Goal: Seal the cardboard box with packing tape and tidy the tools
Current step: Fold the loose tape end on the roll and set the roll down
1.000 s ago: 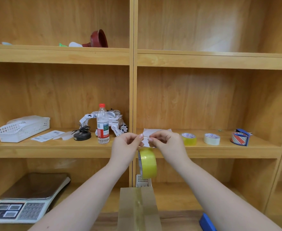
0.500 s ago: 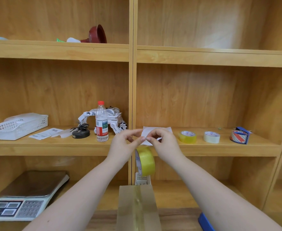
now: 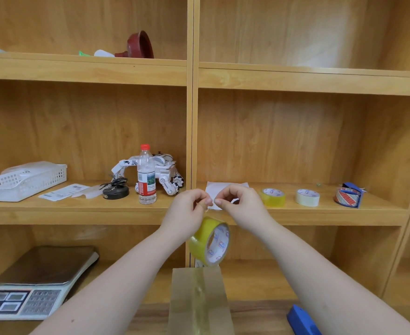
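A narrow cardboard box point(image 3: 199, 298) stands at the bottom centre with a strip of clear tape down its top. Above it hangs a yellow packing tape roll point(image 3: 211, 240), tilted so its white core faces right. My left hand point(image 3: 187, 209) is pinched on the tape strip that the roll hangs from. My right hand point(image 3: 241, 204) is level with it, thumb and forefinger pinched on the strip's end, a small gap from the left fingertips. The clear strip itself is barely visible. A blue tool point(image 3: 300, 320) lies at the bottom right, partly behind my right forearm.
The shelf behind my hands holds a white sheet point(image 3: 228, 186), a yellow roll point(image 3: 272, 197), a white roll point(image 3: 308, 197) and a red-patterned roll in a blue holder point(image 3: 349, 197). To the left are a water bottle point(image 3: 146, 175), toy robot point(image 3: 167, 170), white basket point(image 3: 27, 181) and, lower, a scale point(image 3: 37, 286).
My hands have drifted slightly apart at the fingertips. The hanging roll has swung and turned, so its white core now faces me more. The view has tilted a little.
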Demonstrator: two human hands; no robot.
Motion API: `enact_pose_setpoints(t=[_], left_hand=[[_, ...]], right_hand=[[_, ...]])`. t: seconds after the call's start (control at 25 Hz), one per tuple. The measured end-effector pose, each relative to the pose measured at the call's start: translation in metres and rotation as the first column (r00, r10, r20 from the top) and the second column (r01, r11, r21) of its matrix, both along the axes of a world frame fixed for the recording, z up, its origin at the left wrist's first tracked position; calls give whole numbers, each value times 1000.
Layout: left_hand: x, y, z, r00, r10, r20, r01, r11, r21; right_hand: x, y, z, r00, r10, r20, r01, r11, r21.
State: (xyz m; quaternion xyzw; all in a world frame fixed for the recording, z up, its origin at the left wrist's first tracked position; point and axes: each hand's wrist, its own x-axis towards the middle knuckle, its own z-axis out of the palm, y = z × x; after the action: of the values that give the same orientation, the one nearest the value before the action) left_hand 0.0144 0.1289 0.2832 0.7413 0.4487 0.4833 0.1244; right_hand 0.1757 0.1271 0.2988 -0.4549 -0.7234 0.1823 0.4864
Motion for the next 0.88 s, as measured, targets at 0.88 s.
enact_pose_setpoints(t=[0.88], left_hand=[[-21,7,-12,975,-29,219,74,976,-203]], right_hand=[[-12,4,7,1000,20,-12,-20,1000,-21]])
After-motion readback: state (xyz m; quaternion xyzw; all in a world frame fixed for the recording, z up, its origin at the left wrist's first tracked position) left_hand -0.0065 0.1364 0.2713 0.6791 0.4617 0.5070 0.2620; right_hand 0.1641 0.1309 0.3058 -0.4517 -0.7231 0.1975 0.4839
